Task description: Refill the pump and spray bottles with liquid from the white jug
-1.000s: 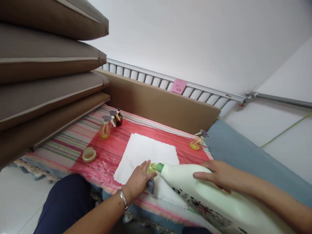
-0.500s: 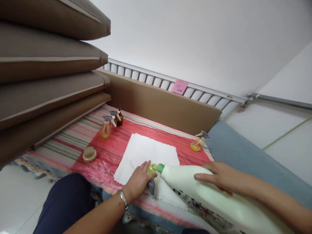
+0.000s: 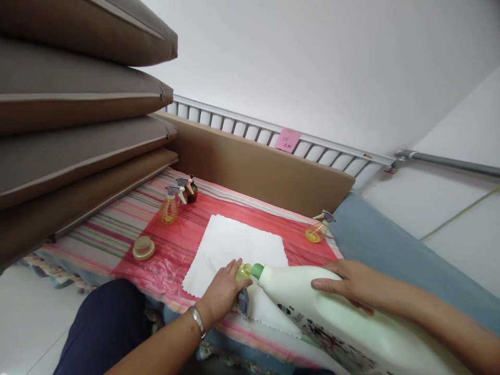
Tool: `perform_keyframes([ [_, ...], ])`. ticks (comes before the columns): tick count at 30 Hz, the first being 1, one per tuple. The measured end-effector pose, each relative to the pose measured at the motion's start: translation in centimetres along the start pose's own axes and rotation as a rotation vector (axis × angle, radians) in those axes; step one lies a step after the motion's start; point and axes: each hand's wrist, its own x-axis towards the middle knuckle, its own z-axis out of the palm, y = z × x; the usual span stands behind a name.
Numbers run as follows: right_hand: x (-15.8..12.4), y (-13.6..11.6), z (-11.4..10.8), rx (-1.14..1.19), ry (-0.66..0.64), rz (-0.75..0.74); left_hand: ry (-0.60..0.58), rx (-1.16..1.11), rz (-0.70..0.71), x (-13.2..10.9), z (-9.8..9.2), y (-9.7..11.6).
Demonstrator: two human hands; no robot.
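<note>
My right hand [image 3: 347, 284] is wrapped over a large pale green jug [image 3: 300, 286], which lies tilted with its green mouth [image 3: 257, 270] pointing left. That mouth is up against a small yellowish clear bottle [image 3: 244, 272] on the white cloth. My left hand [image 3: 222, 286], with a silver bracelet at the wrist, has its fingers closed around this bottle and hides most of it. Just under the left fingers shows a grey trigger spray head [image 3: 243, 302]; whether the hand holds it too, I cannot make out. A scalloped white cloth [image 3: 246, 239] lies beneath both.
Two spray bottles, one amber clear [image 3: 169, 209] and one dark brown [image 3: 191, 192], stand at the left back. Another spray bottle [image 3: 316, 232] stands right. A round lidded container [image 3: 144, 248] sits left on the red sheet [image 3: 156, 271]. Brown cushions [image 3: 86, 114] are stacked left; a brown board [image 3: 253, 164] borders the back.
</note>
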Motion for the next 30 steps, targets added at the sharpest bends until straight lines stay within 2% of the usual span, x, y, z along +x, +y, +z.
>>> perform_keyframes([
  [30,-0.41,-0.98,-0.15,-0.060,0.007,0.026,-0.004,-0.016,-0.009,-0.03,0.13,-0.02],
])
